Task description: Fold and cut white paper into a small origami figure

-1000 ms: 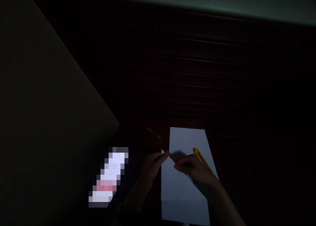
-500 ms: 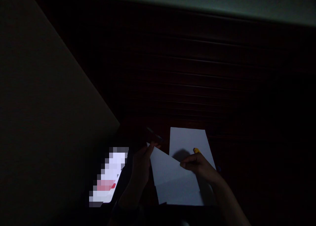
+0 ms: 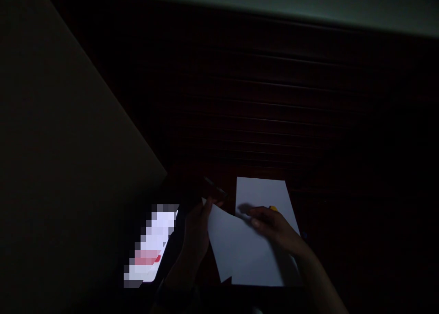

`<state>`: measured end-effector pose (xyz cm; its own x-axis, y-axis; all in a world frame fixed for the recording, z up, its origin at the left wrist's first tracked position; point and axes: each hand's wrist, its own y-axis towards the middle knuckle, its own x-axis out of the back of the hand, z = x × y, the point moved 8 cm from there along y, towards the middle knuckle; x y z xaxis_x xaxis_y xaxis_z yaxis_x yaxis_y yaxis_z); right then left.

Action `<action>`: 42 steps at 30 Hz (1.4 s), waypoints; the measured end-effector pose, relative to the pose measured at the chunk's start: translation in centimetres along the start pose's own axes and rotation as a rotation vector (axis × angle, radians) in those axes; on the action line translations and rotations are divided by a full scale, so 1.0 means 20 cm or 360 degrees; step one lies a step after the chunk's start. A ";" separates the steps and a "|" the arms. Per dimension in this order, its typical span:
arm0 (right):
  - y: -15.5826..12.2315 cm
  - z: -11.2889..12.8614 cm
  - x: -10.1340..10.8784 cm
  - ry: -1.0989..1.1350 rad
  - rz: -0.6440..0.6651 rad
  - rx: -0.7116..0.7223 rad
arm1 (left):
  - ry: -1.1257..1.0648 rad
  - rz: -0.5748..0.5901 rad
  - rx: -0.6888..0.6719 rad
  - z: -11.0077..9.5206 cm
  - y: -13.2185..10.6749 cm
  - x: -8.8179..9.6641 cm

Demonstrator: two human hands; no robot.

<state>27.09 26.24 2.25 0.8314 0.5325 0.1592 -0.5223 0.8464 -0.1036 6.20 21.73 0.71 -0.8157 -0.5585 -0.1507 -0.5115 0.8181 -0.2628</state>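
Observation:
The scene is very dark. My left hand pinches the upper left corner of a loose white paper sheet, which lies tilted over another white sheet on the dark table. My right hand rests on the loose sheet near its top edge, fingers curled and pressing on it. A yellow pen or cutter shows only as a small tip behind my right hand; the rest is hidden.
A lit phone screen lies to the left of my left hand. A thin dark stick-like thing sits just above the left hand. A large dim panel fills the left; dark wooden slats lie behind.
The loose sheet, folded a second ago, has been swung left and opened out flat. My right hand moved up along its top edge, covering more of the yellow tool.

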 end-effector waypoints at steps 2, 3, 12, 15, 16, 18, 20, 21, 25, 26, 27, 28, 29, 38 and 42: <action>0.01 -0.03 -0.07 -0.0044 0.0127 -0.0019 | -0.0082 0.0144 0.0057 0.06 -0.03 -0.08; 0.02 -0.05 -0.09 -0.0083 0.0148 -0.0056 | -0.0134 0.0199 0.0088 0.08 -0.03 -0.10; -0.06 -0.18 0.00 -0.0328 0.0529 -0.0265 | 0.0428 0.0835 0.0135 0.09 -0.05 -0.17; -0.08 -0.20 -0.02 -0.0426 0.0655 -0.0237 | 0.0772 0.1326 0.0036 0.13 -0.16 -0.25; -0.09 -0.21 -0.02 -0.0449 0.0678 -0.0232 | 0.0819 0.1430 0.0031 0.15 -0.19 -0.27; -0.09 -0.22 -0.04 -0.0481 0.0708 -0.0230 | 0.0901 0.1531 0.0031 0.20 -0.22 -0.29; -0.09 -0.23 -0.05 -0.0494 0.0723 -0.0241 | 0.0981 0.1569 0.0013 0.23 -0.22 -0.29; -0.09 -0.23 -0.05 -0.0499 0.0727 -0.0250 | 0.1013 0.1586 0.0001 0.24 -0.22 -0.29; -0.09 -0.23 -0.03 -0.0499 0.0705 -0.0291 | 0.1079 0.1611 -0.0005 0.25 -0.21 -0.26; -0.09 -0.23 -0.02 -0.0494 0.0692 -0.0287 | 0.1101 0.1601 0.0000 0.25 -0.20 -0.25; -0.09 -0.23 -0.01 -0.0486 0.0676 -0.0285 | 0.1126 0.1591 0.0005 0.25 -0.20 -0.24; -0.09 -0.23 0.00 -0.0479 0.0657 -0.0288 | 0.1151 0.1583 0.0007 0.25 -0.20 -0.23; -0.09 -0.24 0.01 -0.0474 0.0638 -0.0296 | 0.1167 0.1580 0.0008 0.25 -0.20 -0.23; -0.11 -0.27 0.07 -0.0499 0.0630 -0.0374 | 0.1158 0.1607 0.0095 0.21 -0.19 -0.18; -0.14 -0.26 0.12 -0.0548 0.0612 -0.0426 | 0.1129 0.1641 0.0198 0.21 -0.19 -0.15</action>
<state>31.45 25.17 -2.15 0.4585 0.8097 0.3663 -0.6711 0.5857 -0.4546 11.73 19.66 -1.82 -0.8054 0.5596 0.1954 0.4462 0.7894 -0.4215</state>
